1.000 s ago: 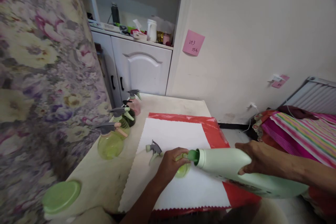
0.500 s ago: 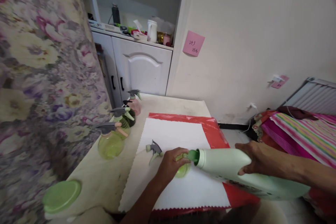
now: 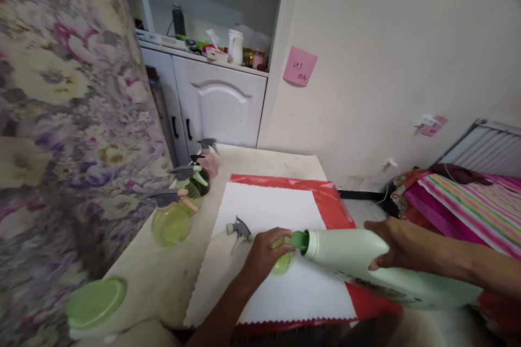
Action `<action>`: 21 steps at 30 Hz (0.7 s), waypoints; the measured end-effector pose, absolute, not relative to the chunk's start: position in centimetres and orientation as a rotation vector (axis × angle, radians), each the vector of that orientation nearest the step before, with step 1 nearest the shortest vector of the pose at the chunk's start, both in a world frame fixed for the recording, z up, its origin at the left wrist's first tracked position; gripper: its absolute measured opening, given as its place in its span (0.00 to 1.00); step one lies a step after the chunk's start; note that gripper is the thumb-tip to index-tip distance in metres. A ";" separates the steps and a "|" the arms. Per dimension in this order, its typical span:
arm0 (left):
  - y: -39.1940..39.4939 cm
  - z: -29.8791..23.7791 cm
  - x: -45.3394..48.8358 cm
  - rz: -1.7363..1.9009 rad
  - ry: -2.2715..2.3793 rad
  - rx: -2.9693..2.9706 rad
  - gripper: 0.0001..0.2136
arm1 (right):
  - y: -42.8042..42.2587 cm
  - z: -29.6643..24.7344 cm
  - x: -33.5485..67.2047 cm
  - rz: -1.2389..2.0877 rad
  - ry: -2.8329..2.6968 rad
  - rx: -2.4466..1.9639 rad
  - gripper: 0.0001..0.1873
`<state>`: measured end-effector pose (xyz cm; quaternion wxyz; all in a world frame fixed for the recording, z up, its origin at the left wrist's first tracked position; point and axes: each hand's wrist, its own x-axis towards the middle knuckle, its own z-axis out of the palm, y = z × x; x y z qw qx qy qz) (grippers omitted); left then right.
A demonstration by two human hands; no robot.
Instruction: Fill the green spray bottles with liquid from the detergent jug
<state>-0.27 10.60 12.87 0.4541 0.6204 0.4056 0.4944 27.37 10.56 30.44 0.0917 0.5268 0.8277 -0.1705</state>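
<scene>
My left hand [image 3: 268,249] is closed around the neck of a small yellow-green spray bottle [image 3: 283,264], which stands on a white sheet [image 3: 280,301] without its spray head. My right hand [image 3: 393,244] grips a large pale green jug [image 3: 350,246] lying tilted on its side. The jug's green spout [image 3: 300,239] meets the small bottle's top by my left fingers; whether liquid flows there I cannot tell. Left of my left hand lies a loose grey spray head [image 3: 240,230].
Several spray bottles, one yellow with a grey trigger head [image 3: 171,222], line the table's left side. A green lid [image 3: 95,303] lies at the near left corner. Red plastic [image 3: 334,206] sits under the sheet. A floral curtain [image 3: 73,119] hangs at left.
</scene>
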 end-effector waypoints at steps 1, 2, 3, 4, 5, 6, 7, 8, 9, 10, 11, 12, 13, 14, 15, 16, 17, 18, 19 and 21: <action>10.6 12.9 -0.3 1.225 1.005 1.533 0.09 | 10.5 30.5 27.4 -0.513 2.460 1.567 0.12; 10.6 12.9 -0.3 1.226 1.008 1.535 0.09 | 10.5 30.4 27.4 -0.512 2.458 1.567 0.11; 10.6 12.9 -0.3 1.226 1.011 1.535 0.09 | 10.6 30.4 27.4 -0.499 2.455 1.568 0.11; 10.7 12.9 -0.3 1.222 1.013 1.536 0.09 | 10.6 30.3 27.5 -0.479 2.449 1.569 0.12; 10.7 12.9 -0.3 1.218 1.015 1.538 0.09 | 10.7 30.2 27.6 -0.460 2.439 1.572 0.13; 10.8 12.9 -0.3 1.215 1.017 1.540 0.09 | 10.7 30.1 27.7 -0.447 2.430 1.571 0.13; 10.8 12.9 -0.3 1.215 1.015 1.544 0.09 | 10.8 30.0 27.8 -0.447 2.426 1.564 0.14; 10.8 12.8 -0.3 1.219 1.010 1.547 0.09 | 10.8 29.9 27.9 -0.455 2.427 1.555 0.14; 10.9 12.7 -0.3 1.224 1.004 1.549 0.09 | 10.9 29.9 27.9 -0.462 2.435 1.548 0.13; 10.9 12.7 -0.3 1.229 0.999 1.551 0.09 | 10.9 29.9 27.9 -0.468 2.442 1.538 0.13; 10.9 12.6 -0.3 1.235 0.998 1.552 0.09 | 10.9 29.9 27.9 -0.467 2.442 1.536 0.12; 10.9 12.6 -0.3 1.236 0.998 1.554 0.09 | 10.9 30.0 27.8 -0.459 2.438 1.539 0.12; 10.9 12.5 -0.3 1.235 1.003 1.557 0.09 | 10.9 30.1 27.7 -0.452 2.429 1.546 0.12; 10.9 12.5 -0.3 1.231 1.008 1.560 0.09 | 10.8 30.2 27.6 -0.446 2.419 1.551 0.12; 10.9 12.5 -0.3 1.226 1.013 1.563 0.09 | 10.8 30.3 27.5 -0.447 2.411 1.552 0.12; 10.9 12.5 -0.4 1.222 1.015 1.565 0.09 | 10.7 30.3 27.4 -0.447 2.404 1.555 0.12; 10.9 12.5 -0.4 1.218 1.015 1.564 0.09 | 10.7 30.4 27.4 -0.444 2.401 1.557 0.13; 10.9 12.5 -0.4 1.215 1.016 1.563 0.09 | 10.7 30.3 27.4 -0.439 2.400 1.557 0.13; 10.8 12.5 -0.4 1.213 1.016 1.560 0.09 | 10.7 30.3 27.5 -0.430 2.399 1.559 0.13; 10.8 12.5 -0.4 1.210 1.011 1.562 0.08 | 10.8 30.1 27.6 -0.413 2.399 1.558 0.13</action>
